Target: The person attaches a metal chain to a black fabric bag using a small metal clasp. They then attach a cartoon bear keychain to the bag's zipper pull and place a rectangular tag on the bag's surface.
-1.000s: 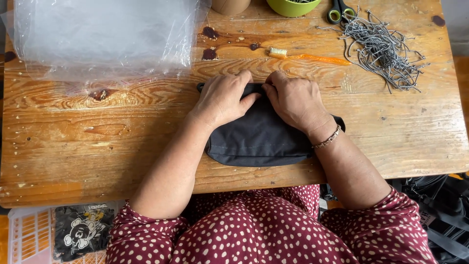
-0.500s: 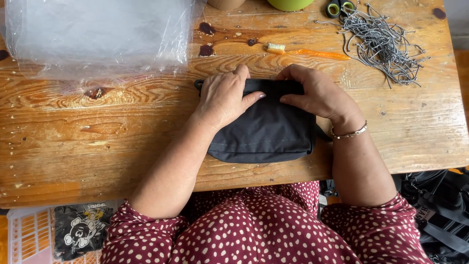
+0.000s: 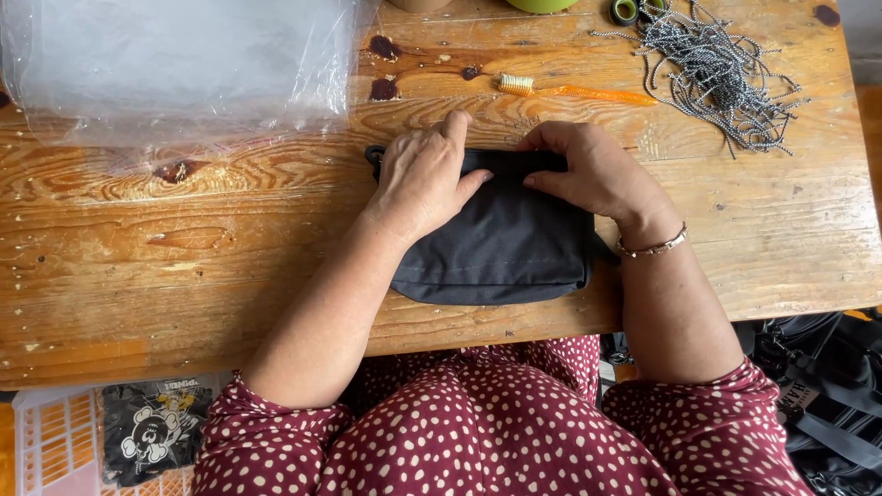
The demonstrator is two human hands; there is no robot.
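**Op:** Dark grey fabric pouch (image 3: pixel 501 243) lies flat at the near edge of the wooden surface (image 3: pixel 184 276), dead ahead of the body, long axis running left to right. My left hand (image 3: pixel 424 179) is pressed flat, palm down, on its upper left part, fingers reaching the far edge. My right hand (image 3: pixel 595 170) is curled over the upper right corner, fingertips pinching the top seam.

**Obs:** Which is nearer?

**Op:** Both are touching it; neither has an edge. The grip sits along the far long side, the near hem left free.

**Obs:** Containers?

**Op:** The pouch lies closed and flat; I cannot tell if anything is inside. A clear plastic bag (image 3: pixel 175 64) lies far left, well apart, contents unreadable. A green bowl rim (image 3: pixel 542 5) is cut off at the top edge. Far right, a tangle of grey speckled cords (image 3: pixel 717 69). An orange strip (image 3: pixel 588 94) sits just beyond the pouch. A black bag (image 3: pixel 827 386) rests below the surface, right.
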